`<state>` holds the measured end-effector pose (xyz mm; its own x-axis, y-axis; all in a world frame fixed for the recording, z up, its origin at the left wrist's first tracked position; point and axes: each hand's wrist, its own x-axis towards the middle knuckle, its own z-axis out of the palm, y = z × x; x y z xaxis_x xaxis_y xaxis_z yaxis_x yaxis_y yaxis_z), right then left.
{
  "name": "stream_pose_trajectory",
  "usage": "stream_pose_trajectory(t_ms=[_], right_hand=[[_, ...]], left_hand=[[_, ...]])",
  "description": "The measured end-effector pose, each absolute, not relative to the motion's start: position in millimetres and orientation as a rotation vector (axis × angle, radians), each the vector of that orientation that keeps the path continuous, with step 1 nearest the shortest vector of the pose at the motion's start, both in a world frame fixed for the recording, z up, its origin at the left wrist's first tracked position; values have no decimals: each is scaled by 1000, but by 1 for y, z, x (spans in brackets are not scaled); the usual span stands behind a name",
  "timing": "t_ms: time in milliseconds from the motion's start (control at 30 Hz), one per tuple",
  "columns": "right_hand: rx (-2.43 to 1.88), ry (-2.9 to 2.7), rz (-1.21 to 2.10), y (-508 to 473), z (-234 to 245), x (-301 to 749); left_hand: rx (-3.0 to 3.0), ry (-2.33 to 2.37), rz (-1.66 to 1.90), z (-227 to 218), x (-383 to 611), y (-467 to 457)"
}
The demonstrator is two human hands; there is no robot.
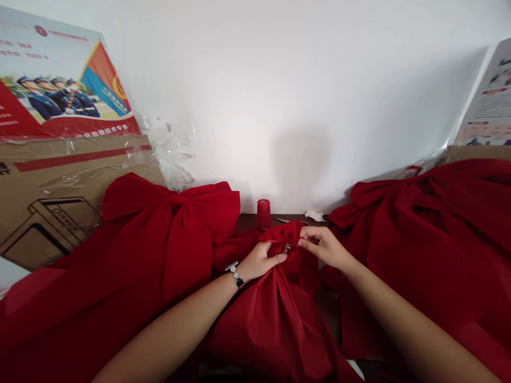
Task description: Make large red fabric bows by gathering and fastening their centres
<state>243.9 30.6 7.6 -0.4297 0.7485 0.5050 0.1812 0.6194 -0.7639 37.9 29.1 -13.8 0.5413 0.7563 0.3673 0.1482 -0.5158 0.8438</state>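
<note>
A gathered piece of red cloth (275, 314) lies in front of me, bunched at its top. My left hand (261, 260), with a watch on the wrist, is closed round the gathered neck of the cloth. My right hand (321, 246) pinches the same bunch from the right, fingers pressed together beside a small metal item (287, 247) that I cannot make out. Just behind the hands a red thread spool (263, 214) stands upright on the dark table.
A large finished red bow (167, 213) lies at the left, another red bow (431, 213) at the right. A cardboard box (51, 202) with a poster leans at the left. Scissors (287, 220) and a white scrap (315, 216) lie by the wall.
</note>
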Motion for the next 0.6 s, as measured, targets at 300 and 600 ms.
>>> stream_pose_trajectory(t_ms=[300, 600], right_hand=[[-700, -1881, 925, 32, 6, 243], [-733, -1950, 838, 31, 8, 245]], left_hand=[[1952, 712, 922, -14, 37, 30], [1956, 680, 886, -12, 34, 31]])
